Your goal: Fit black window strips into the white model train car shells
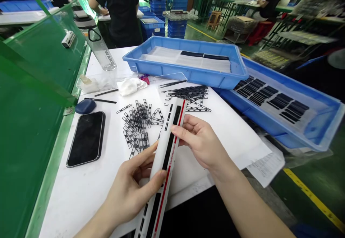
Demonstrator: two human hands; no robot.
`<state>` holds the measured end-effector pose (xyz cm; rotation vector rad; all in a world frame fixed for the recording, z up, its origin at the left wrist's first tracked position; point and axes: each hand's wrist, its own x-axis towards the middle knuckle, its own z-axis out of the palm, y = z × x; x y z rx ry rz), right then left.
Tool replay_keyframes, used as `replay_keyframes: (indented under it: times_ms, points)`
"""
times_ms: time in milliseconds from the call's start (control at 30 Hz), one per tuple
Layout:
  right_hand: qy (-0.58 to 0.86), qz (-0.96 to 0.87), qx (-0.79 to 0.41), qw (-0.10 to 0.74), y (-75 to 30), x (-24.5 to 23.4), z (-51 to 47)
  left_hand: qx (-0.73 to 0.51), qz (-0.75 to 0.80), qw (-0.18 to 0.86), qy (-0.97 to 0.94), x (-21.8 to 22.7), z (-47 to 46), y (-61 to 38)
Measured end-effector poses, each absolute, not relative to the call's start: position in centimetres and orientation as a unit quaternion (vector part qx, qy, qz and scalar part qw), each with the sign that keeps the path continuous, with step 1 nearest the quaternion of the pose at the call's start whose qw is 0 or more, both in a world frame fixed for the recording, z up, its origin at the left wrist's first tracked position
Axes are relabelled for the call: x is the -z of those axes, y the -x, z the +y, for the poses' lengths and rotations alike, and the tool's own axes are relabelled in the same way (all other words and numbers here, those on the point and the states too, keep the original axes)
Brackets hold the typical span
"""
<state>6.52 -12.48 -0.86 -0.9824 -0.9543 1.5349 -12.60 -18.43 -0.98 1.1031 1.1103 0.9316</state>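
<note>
Gripping a long white strip printed with black windows and a red line, the left hand curls around its lower part while the right hand pinches its upper edge. Beyond them, the white surface carries two loose heaps of black-framed pieces, one phone, then two blue trays.

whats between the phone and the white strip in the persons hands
In the head view, a loose pile of small black-and-white frame pieces lies on the white table between the phone and the white strip.
</note>
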Motion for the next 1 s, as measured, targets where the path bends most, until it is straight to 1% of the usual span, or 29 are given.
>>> replay_keyframes:
  times_ms: [167, 267, 433, 567, 700, 900, 1000]
  points:
    - [0.417, -0.401, -0.592, 0.561, -7.2, 1.0, -11.8, -0.409, 0.477, 0.598, -0.497, 1.2, -18.8, 12.5]
    - [0.423, -0.405, -0.576, 0.57, -7.2, 1.0, -11.5, -0.405, 0.486, 0.593, -0.498, 1.2, -18.8, 12.4]
    - [0.401, -0.374, -0.619, 0.562, -7.4, 0.4, -11.0, -0.41, 0.489, 0.587, -0.499, 1.1, -18.9, 12.3]
    - [0.406, -0.352, -0.612, 0.58, -7.6, -0.2, -10.7, -0.412, 0.492, 0.567, -0.517, 1.4, -19.0, 12.5]
    - [0.398, -0.35, -0.629, 0.568, -7.7, -0.5, -10.9, -0.416, 0.484, 0.577, -0.51, 2.1, -19.1, 12.8]
    - [0.411, -0.387, -0.585, 0.582, -7.8, -0.2, -10.8, -0.42, 0.489, 0.552, -0.53, 2.5, -19.3, 12.6]
    - [0.399, -0.379, -0.617, 0.563, -7.9, 0.0, -10.7, -0.417, 0.493, 0.562, -0.517, 2.4, -19.2, 12.6]
